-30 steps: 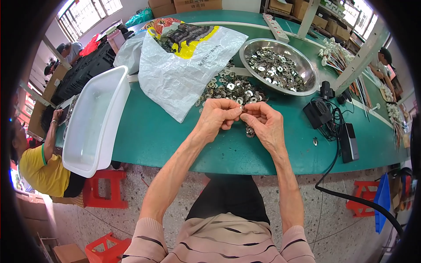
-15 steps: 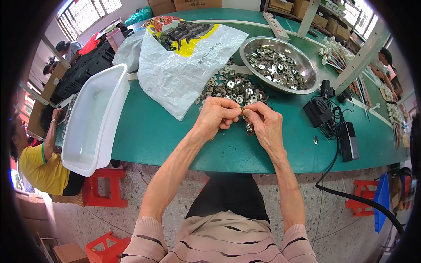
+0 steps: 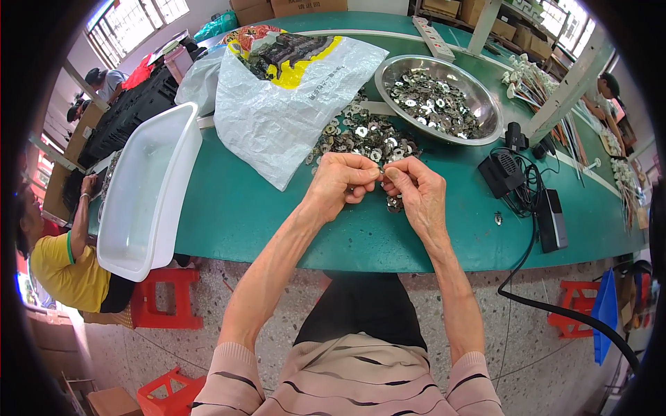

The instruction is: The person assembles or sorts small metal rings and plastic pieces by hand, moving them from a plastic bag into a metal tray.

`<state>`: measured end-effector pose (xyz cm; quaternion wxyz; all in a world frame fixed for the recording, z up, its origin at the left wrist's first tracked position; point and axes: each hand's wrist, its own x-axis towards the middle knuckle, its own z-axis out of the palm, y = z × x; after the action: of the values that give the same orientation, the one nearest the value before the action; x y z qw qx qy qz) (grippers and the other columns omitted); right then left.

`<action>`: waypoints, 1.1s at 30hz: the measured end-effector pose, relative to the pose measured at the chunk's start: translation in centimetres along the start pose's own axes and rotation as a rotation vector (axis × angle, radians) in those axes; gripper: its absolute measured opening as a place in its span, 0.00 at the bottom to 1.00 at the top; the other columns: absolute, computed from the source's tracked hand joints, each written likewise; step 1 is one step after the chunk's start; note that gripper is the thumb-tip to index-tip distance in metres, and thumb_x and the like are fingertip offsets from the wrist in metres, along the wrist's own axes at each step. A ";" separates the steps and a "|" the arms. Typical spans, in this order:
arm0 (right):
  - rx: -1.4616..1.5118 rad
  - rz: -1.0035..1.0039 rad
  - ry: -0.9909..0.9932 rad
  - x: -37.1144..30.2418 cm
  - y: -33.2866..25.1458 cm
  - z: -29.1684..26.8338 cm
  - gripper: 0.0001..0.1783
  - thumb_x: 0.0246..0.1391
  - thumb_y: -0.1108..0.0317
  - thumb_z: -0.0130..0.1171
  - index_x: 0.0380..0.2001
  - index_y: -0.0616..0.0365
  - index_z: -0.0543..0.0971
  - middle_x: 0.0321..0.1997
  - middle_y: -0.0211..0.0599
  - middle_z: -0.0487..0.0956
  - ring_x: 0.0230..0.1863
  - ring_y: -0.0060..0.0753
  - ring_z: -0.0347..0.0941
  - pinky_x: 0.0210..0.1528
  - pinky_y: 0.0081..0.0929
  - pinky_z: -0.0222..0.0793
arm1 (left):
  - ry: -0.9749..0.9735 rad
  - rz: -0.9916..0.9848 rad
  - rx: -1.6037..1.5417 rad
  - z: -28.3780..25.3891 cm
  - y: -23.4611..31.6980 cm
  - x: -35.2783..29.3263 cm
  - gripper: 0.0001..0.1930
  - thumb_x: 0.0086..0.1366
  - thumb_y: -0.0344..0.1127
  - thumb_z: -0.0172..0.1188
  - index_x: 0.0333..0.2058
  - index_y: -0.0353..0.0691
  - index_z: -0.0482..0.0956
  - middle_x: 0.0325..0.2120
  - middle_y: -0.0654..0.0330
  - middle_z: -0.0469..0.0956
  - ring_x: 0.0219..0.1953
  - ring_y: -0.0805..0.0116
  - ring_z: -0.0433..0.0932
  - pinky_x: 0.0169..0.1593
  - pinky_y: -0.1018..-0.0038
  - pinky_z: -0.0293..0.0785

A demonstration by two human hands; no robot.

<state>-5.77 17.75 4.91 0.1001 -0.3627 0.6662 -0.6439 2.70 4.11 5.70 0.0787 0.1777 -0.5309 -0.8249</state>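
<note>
A: What are the fingers doing?

B: The left hand (image 3: pixel 340 182) is pinching a small metal piece (image 3: pixel 381 171) between thumb and forefinger, with hardly any gap showing; its remaining fingers are curling toward the palm. The right hand (image 3: pixel 421 193) is gripping the piece from the opposite side, thumb and forefinger likewise drawn close. The fingertips are covering most of it, so I cannot tell its exact shape.

A: And its location?

B: Both hands are holding it above the green table (image 3: pixel 333 243), on the person's side of a loose pile of metal pieces (image 3: pixel 371 139). A small cluster (image 3: pixel 394 203) is showing just beside the right hand, partly hidden.

A: Surroundings?

B: A steel bowl (image 3: pixel 490 114) is holding more pieces, beyond the pile and to the right. A white sack (image 3: pixel 277 125) is lying just left of the pile. A white tub (image 3: pixel 149 187) is standing farther left. One lone piece (image 3: pixel 498 218) is resting well apart on the right, near a black power brick (image 3: pixel 553 220).
</note>
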 end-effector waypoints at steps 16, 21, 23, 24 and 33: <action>-0.448 -0.461 0.051 0.2 0.6 0.1 0.04 0.49 0.74 0.56 0.31 0.59 0.75 0.28 0.36 0.76 0.26 0.38 0.73 0.26 0.30 0.69 | -0.001 0.047 0.041 -0.1 -0.2 0.1 0.05 0.56 0.28 0.58 0.24 0.31 0.75 0.17 0.63 0.70 0.14 0.82 0.62 0.16 0.87 0.53; -0.462 -0.626 0.096 0.6 0.7 0.2 0.06 0.47 0.76 0.56 0.31 0.59 0.76 0.29 0.36 0.75 0.28 0.39 0.74 0.27 0.30 0.70 | -0.005 0.062 0.062 0.1 -0.1 0.0 0.05 0.56 0.28 0.58 0.24 0.31 0.76 0.16 0.63 0.70 0.14 0.82 0.61 0.16 0.87 0.52; -0.414 -0.590 0.067 0.4 0.7 0.3 0.07 0.46 0.77 0.56 0.31 0.59 0.76 0.28 0.37 0.75 0.28 0.39 0.74 0.27 0.30 0.70 | 0.012 0.056 0.084 0.1 0.0 -0.1 0.05 0.56 0.27 0.58 0.25 0.31 0.76 0.16 0.63 0.70 0.14 0.82 0.61 0.15 0.87 0.52; -0.363 -0.531 0.049 0.2 0.5 0.3 0.07 0.46 0.78 0.56 0.31 0.59 0.76 0.28 0.37 0.75 0.28 0.39 0.74 0.27 0.30 0.70 | 0.012 0.056 0.084 0.1 -0.1 -0.1 0.05 0.56 0.27 0.58 0.25 0.31 0.76 0.16 0.63 0.70 0.14 0.82 0.61 0.15 0.87 0.52; -0.156 -0.274 -0.003 0.0 0.1 0.4 0.07 0.48 0.80 0.53 0.32 0.60 0.77 0.27 0.36 0.74 0.25 0.30 0.72 0.26 0.24 0.69 | -0.005 0.013 0.046 0.1 0.1 -0.2 0.05 0.55 0.27 0.58 0.25 0.30 0.75 0.16 0.62 0.70 0.13 0.82 0.60 0.15 0.86 0.52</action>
<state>-5.54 17.49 4.78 -0.0161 -0.4578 0.6585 -0.5971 2.79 4.21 5.89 0.0783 0.1741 -0.5511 -0.8123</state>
